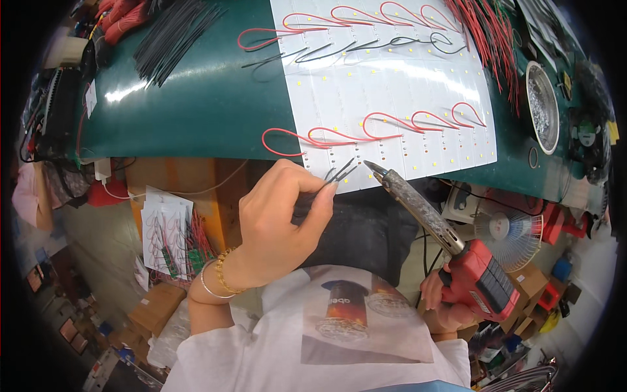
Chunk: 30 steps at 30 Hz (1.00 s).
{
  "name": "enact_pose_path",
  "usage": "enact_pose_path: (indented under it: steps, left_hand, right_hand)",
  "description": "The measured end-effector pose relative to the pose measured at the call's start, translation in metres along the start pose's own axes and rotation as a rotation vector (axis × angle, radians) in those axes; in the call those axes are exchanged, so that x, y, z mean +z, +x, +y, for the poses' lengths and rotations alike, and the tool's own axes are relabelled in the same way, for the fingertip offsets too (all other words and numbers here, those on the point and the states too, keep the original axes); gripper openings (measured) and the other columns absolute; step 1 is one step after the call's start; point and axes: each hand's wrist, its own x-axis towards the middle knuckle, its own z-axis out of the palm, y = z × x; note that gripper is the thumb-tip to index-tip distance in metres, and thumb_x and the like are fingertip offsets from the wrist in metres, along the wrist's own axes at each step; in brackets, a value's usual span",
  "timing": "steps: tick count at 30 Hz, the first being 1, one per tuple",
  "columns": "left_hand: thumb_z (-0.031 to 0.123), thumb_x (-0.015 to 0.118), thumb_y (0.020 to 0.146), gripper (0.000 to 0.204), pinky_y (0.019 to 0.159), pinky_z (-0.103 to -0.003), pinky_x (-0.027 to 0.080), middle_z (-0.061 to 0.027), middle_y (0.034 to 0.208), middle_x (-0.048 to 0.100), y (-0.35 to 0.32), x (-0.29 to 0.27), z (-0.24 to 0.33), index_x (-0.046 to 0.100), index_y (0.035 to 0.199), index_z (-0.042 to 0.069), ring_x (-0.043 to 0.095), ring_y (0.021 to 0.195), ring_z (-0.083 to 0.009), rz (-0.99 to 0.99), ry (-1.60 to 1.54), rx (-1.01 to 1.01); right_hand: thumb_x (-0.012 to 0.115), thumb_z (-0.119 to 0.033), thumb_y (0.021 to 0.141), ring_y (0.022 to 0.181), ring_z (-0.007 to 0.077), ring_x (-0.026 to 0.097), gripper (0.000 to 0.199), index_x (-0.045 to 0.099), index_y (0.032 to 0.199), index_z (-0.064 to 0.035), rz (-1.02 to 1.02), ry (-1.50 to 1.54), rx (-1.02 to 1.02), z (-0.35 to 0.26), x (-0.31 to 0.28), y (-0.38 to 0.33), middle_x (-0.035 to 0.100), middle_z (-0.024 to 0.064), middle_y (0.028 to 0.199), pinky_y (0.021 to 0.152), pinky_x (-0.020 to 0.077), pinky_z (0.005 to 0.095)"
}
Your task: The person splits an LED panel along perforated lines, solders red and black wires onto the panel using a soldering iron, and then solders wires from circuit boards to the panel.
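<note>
While the head camera looks down over the bench, the left hand (281, 225) sits at the picture's middle, its fingers pinched together on a few thin black wires (341, 171) whose bare ends fan out toward one o'clock, touching or just above the near edge of the white LED strip panel (392, 85). At four o'clock from it, the right hand (444, 304) is wrapped tight around the red handle of a soldering iron (424, 212), whose dark, crusted barrel slants up to eleven o'clock and ends with its tip just beside the wire ends.

Those wires look light and limp, easy to bend, so a pinch close behind the stripped ends would likely steer them best. By its looks the panel is thin and flexible, its small yellow diodes probably fragile.

Red wire loops (366, 130) are already fixed along the panel's near and far rows. A glossy green mat (196, 98) covers the table. Loose black wires (173, 39) lie at eleven o'clock, a red bundle (486, 36) at one o'clock, a round metal tin (542, 104) at two. Below the table edge, a small white fan (509, 235) and cardboard boxes (153, 307) crowd the floor.
</note>
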Motion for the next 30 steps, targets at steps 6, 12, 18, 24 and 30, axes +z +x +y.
enact_pose_path:
  steps: [6,12,18,24,30]
  left_hand:
    - [-0.002,0.068,0.070,0.015,0.044,-0.027,0.039,-0.0055,0.064,0.051,0.002,0.003,-0.001,0.054,0.072,0.003,0.051,0.052,-0.0177,-0.003,0.068,0.074]
    - [-0.002,0.068,0.070,0.016,0.043,-0.027,0.039,-0.0051,0.064,0.050,0.002,0.003,-0.002,0.054,0.073,0.003,0.050,0.051,-0.0176,0.010,0.124,0.121]
    - [-0.002,0.068,0.070,0.016,0.043,-0.027,0.038,-0.0053,0.064,0.050,0.003,0.003,-0.004,0.053,0.072,0.003,0.050,0.051,-0.0179,0.006,0.110,0.129]
    - [-0.003,0.069,0.069,0.016,0.045,-0.028,0.040,-0.0073,0.067,0.052,0.003,-0.006,0.004,0.056,0.076,0.002,0.052,0.054,-0.0198,-0.019,0.168,0.129]
    - [-0.007,0.071,0.066,0.021,0.047,-0.027,0.042,-0.0095,0.073,0.056,0.002,-0.045,0.018,0.058,0.080,0.000,0.054,0.058,-0.0179,-0.113,0.218,0.045]
  right_hand:
    - [0.070,-0.059,0.067,0.048,0.0130,0.049,0.061,0.053,0.073,-0.0006,0.082,0.327,-0.076,-0.001,0.009,0.008,0.053,0.0035,0.059,0.045,0.0361,0.0260]
    - [0.069,-0.058,0.069,0.050,0.0133,0.047,0.057,0.052,0.064,-0.0039,-0.220,0.064,-0.093,0.018,-0.023,0.005,0.053,0.0033,0.059,0.046,0.0345,0.0280]
    - [0.067,-0.063,0.066,0.052,0.0147,0.050,0.062,0.050,0.063,-0.0033,-0.064,0.345,-0.082,0.005,-0.006,0.006,0.052,0.0034,0.059,0.047,0.0364,0.0282]
    - [0.048,-0.078,0.067,0.039,0.0112,0.041,0.101,0.038,0.127,0.0031,-0.051,0.034,-0.079,-0.004,0.001,0.009,0.043,-0.0022,0.047,0.042,0.0378,0.0265]
    - [0.052,-0.076,0.067,0.039,0.0109,0.042,0.100,0.038,0.127,0.0033,0.344,0.177,-0.179,0.007,0.014,0.004,0.044,-0.0023,0.047,0.040,0.0366,0.0249]
